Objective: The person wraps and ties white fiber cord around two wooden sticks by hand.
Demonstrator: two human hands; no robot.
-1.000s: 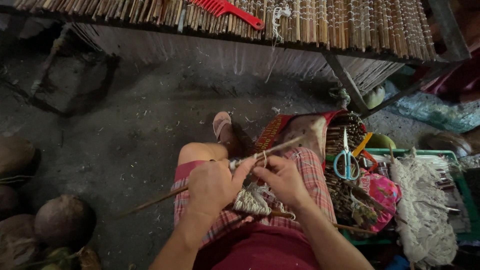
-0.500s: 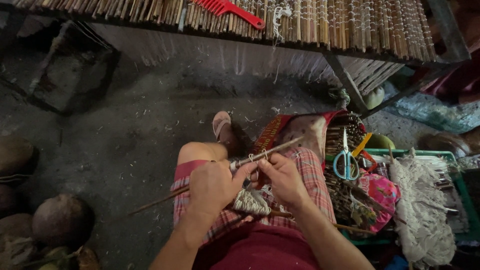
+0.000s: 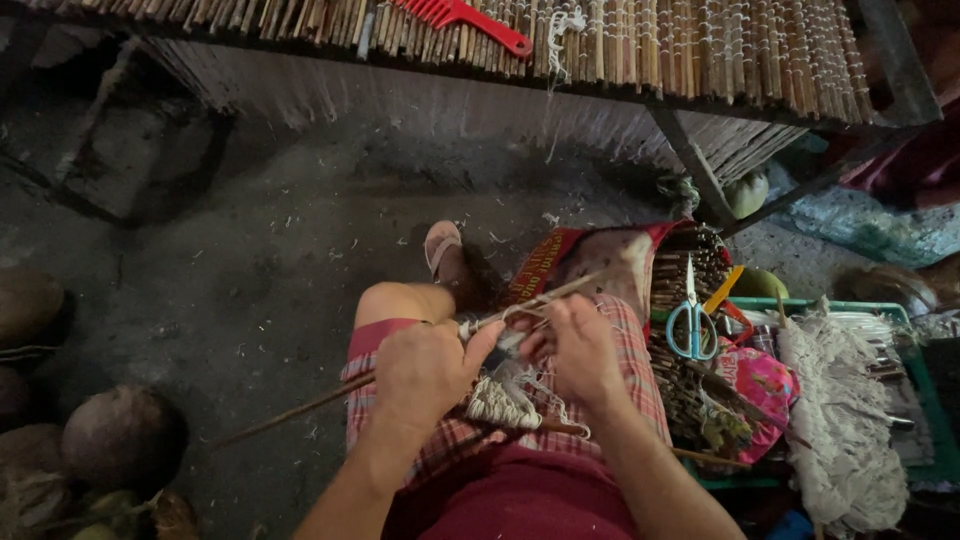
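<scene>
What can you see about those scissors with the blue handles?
The scissors have light blue plastic loop handles and pale metal blades that look closed. They stand nearly upright, tips up, handles down, resting on a bundle of thin brown sticks beside the green crate. Neither hand touches them; the right hand is nearest.

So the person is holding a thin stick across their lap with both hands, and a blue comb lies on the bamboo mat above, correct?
Not quite: the comb on the bamboo mat is red, not blue, as the head view shows. The rest holds: the left hand and right hand both hold the thin stick across the lap.
</scene>
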